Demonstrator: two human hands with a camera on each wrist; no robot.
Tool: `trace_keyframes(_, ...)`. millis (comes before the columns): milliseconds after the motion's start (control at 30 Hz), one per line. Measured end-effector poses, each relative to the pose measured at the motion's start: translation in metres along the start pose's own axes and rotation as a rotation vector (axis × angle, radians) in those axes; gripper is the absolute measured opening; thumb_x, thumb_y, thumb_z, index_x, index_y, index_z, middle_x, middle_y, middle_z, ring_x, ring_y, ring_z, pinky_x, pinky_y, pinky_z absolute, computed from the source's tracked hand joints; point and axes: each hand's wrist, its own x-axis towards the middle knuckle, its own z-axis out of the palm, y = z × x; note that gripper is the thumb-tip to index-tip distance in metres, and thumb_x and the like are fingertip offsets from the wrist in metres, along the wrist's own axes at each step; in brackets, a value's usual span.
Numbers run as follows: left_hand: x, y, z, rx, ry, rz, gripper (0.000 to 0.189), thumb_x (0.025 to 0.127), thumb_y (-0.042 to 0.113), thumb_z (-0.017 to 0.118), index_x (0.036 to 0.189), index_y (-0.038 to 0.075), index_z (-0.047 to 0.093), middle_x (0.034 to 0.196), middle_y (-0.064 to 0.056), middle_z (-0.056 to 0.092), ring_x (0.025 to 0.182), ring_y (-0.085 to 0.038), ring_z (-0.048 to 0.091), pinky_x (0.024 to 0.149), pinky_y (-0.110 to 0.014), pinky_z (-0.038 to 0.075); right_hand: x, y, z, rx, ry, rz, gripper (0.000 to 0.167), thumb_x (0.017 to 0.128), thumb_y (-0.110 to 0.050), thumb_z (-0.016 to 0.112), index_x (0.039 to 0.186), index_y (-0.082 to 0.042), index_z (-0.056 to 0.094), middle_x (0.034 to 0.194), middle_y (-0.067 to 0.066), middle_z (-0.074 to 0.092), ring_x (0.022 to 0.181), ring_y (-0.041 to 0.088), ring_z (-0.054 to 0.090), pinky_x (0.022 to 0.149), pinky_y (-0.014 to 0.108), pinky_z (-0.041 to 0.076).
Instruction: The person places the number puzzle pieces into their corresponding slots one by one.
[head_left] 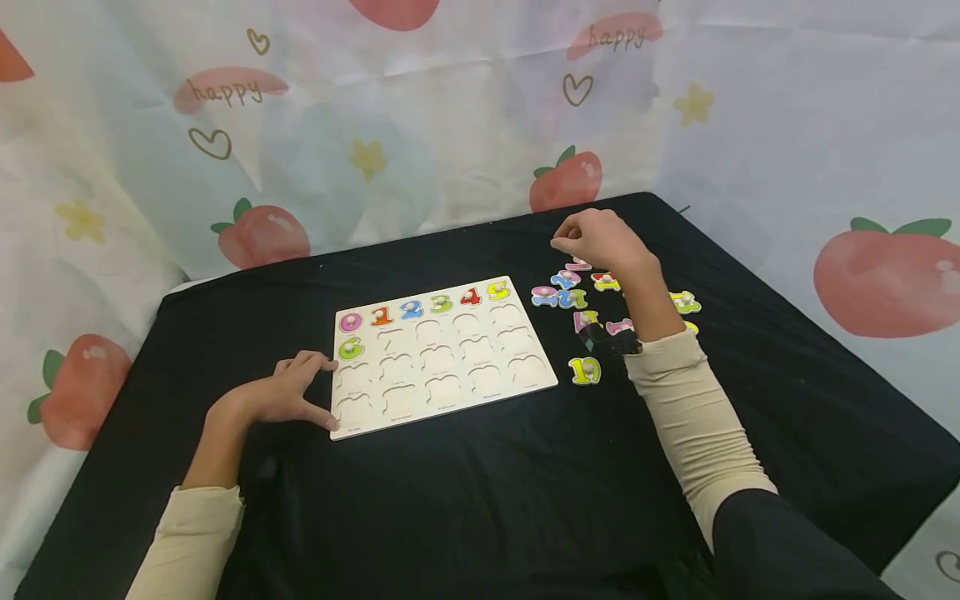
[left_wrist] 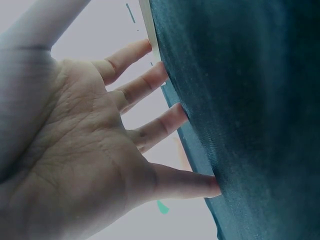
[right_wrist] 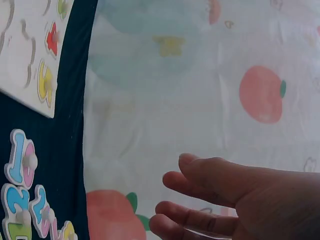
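A white number puzzle board [head_left: 442,388] lies on the black cloth. Knobbed pieces 0 to 5 fill its top row, and a green 6 [head_left: 349,348] sits below the 0. My left hand [head_left: 281,393] is spread at the board's left edge, thumb near the front corner; its fingers [left_wrist: 150,130] look straight in the left wrist view. Above the far end of the loose number pieces [head_left: 572,298] hovers my right hand [head_left: 600,238], fingers loosely bent, with nothing seen between thumb and fingertips [right_wrist: 187,159]. Some pieces are hidden behind the right forearm.
One yellow-green piece [head_left: 585,371] lies nearer me, by the board's right corner. More pieces [head_left: 684,302] lie right of my forearm. A white curtain [head_left: 450,125] with fruit prints hangs behind the table [head_left: 450,517]. A dark wrist camera [head_left: 600,338] is strapped on the right wrist.
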Motion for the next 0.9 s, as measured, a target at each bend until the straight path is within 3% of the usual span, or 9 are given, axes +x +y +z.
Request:
trace_keyframes(300,0.002,-0.002,0.001,0.007,0.004,0.003,0.099,0.066,0.052,0.079,0.136,0.0,0.034,0.139,-0.023,0.029,0.118,-0.043,0.026,0.09,-0.062,0.033,-0.001,0.024,-0.007,0.021,0.015,0.068,0.033,0.096,-0.022,0.054,0.118,0.001,0.061,0.113,0.021,0.06,0.099,0.035,0.055,0.084,0.049,0.044)
trace_keyframes(533,0.002,-0.002,0.002,0.001,0.0,0.002,0.099,0.066,0.052,0.08,0.136,0.0,0.034,0.139,-0.024,0.028,0.117,-0.044,0.025,0.09,-0.063,0.032,0.011,0.04,0.012,0.022,0.013,0.084,0.032,0.096,-0.018,0.052,0.118,0.004,0.061,0.115,0.023,0.059,0.099,0.035,0.056,0.083,0.049,0.045)
trace_keyframes(700,0.003,-0.003,0.002,0.006,0.0,0.007,0.099,0.067,0.052,0.079,0.137,-0.001,0.033,0.14,-0.024,0.026,0.118,-0.044,0.025,0.091,-0.064,0.031,0.02,0.053,0.026,-0.003,-0.04,0.118,0.035,0.098,-0.015,0.049,0.125,0.007,0.054,0.122,0.027,0.053,0.102,0.038,0.054,0.083,0.048,0.045)
trace_keyframes(900,0.002,-0.002,0.001,0.006,0.001,0.006,0.099,0.067,0.051,0.08,0.137,0.0,0.033,0.141,-0.024,0.026,0.119,-0.045,0.024,0.093,-0.064,0.029,0.032,0.071,0.041,-0.049,-0.119,0.116,0.038,0.101,-0.009,0.041,0.134,0.008,0.045,0.127,0.028,0.049,0.088,0.033,0.054,0.079,0.044,0.042)
